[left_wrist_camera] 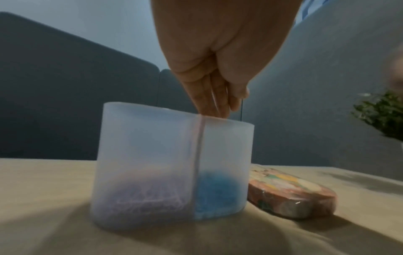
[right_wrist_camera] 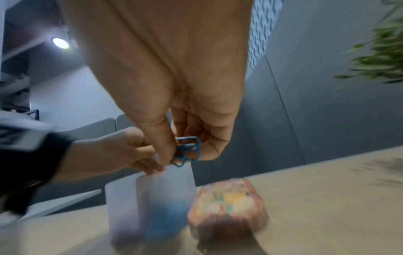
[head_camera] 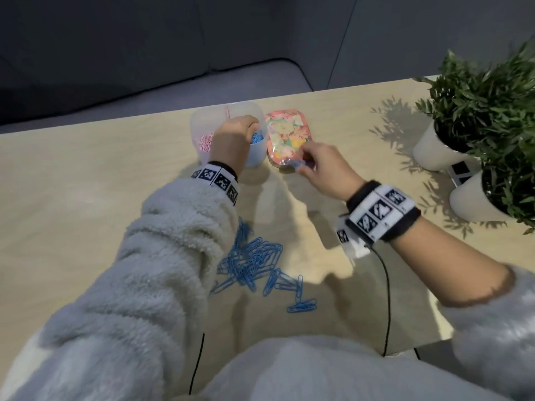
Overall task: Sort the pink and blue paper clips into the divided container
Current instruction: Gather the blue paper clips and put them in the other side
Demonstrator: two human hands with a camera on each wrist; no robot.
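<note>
The translucent divided container [head_camera: 197,131] [left_wrist_camera: 152,155] [right_wrist_camera: 122,198] stands at the table's far middle, with pink clips [head_camera: 205,141] in its left half and blue clips [head_camera: 257,138] in its right half. My left hand [head_camera: 252,128] [left_wrist_camera: 220,110] hangs over the rim beside the divider, fingers straight and pointing down into the blue side; no clip shows between them. My right hand [head_camera: 304,166] [right_wrist_camera: 174,160] pinches a few blue paper clips [right_wrist_camera: 188,151] just right of the container, above the floral tin. A loose pile of blue clips [head_camera: 252,261] lies near me.
A flat floral tin [head_camera: 285,134] [left_wrist_camera: 290,195] [right_wrist_camera: 226,203] lies right beside the container. Two potted plants in white pots [head_camera: 434,151] [head_camera: 474,201] stand at the right edge. Black wrist cables [head_camera: 386,299] trail over the near table edge.
</note>
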